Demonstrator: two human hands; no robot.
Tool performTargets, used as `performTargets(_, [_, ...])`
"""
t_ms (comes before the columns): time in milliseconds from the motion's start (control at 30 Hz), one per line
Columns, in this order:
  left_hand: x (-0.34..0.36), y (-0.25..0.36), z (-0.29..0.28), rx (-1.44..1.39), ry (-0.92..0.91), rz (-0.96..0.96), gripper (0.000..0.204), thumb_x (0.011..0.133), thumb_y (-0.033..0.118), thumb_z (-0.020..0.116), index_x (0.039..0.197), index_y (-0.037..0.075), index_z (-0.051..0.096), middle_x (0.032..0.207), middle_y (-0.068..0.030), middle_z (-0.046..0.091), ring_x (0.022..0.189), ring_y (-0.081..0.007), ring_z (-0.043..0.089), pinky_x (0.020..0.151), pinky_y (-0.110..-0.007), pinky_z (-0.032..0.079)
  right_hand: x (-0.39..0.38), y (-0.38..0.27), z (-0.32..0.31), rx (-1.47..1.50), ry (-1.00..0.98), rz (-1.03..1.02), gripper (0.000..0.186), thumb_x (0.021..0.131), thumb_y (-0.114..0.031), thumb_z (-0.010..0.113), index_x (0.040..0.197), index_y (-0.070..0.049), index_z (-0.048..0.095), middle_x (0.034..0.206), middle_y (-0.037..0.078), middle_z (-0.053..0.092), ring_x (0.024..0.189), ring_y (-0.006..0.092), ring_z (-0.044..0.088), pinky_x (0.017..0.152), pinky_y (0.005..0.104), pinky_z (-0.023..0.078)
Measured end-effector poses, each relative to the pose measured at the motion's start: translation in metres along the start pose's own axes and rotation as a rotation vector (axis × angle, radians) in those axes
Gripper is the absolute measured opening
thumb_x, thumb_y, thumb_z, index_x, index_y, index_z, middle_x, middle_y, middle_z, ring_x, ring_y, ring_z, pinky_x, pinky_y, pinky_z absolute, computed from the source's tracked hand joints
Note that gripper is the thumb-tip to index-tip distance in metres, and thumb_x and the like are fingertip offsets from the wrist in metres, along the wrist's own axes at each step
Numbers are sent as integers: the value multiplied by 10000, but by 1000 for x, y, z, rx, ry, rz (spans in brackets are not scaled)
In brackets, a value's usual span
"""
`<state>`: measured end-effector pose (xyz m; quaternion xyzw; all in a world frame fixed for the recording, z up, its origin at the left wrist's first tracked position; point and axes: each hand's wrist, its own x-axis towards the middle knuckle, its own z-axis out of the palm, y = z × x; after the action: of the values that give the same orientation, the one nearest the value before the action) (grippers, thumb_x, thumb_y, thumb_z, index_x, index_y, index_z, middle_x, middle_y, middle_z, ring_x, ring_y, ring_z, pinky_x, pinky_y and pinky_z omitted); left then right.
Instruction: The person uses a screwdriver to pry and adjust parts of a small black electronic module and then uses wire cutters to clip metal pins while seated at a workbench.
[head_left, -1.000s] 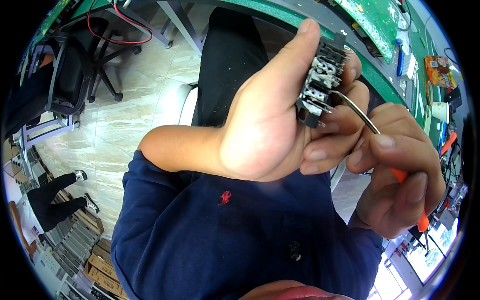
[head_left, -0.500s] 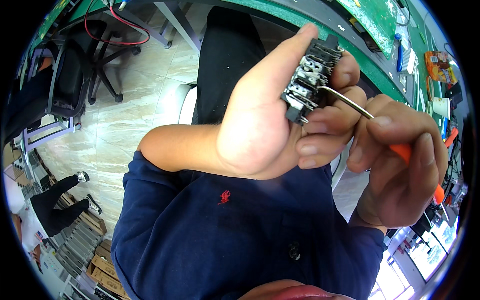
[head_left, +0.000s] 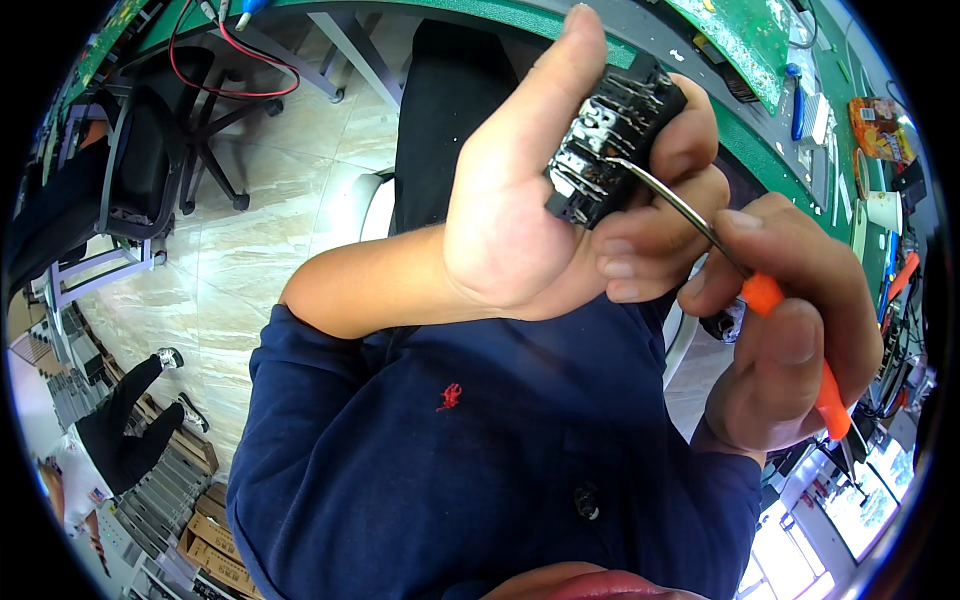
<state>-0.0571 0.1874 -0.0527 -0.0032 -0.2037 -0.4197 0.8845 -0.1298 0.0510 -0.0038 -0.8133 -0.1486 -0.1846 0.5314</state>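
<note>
The left hand (head_left: 520, 220) was closed around a small black part (head_left: 610, 140). The right hand (head_left: 790, 330) gripped an orange screwdriver (head_left: 790, 340), its metal tip touching the part.

Landmark = connector block (head_left: 612, 135). Block sits in left hand (head_left: 530, 220), thumb to its left, fingers (head_left: 655, 215) wrapped at its right. Screwdriver (head_left: 745, 285) comes in from lower right of block, tip touching block's face; right hand (head_left: 785, 330) on handle, below-right of block. Counter (head_left: 770, 150) behind block, top right. Office chair (head_left: 150, 150) far left of block, on floor (head_left: 260, 240).
</note>
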Motion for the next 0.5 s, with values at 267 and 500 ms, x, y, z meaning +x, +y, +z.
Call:
performTargets(267, [0, -10, -1, 221, 112, 167, 578, 942, 600, 231, 787, 81, 433, 507, -34, 400, 415, -99, 316, 398, -235, 283, 3, -3, -5, 72, -133, -17, 428, 965, -358, 436, 969, 35, 605, 587, 63, 519, 543, 131, 462, 531, 267, 331])
performTargets(500, [-4, -3, 22, 347, 300, 209, 577, 946, 587, 264, 757, 74, 448, 509, -19, 377, 418, -85, 306, 396, -227, 246, 1, 8, -6, 124, -141, -115, 405, 962, -368, 448, 958, 4, 607, 567, 47, 516, 535, 140, 452, 528, 272, 336])
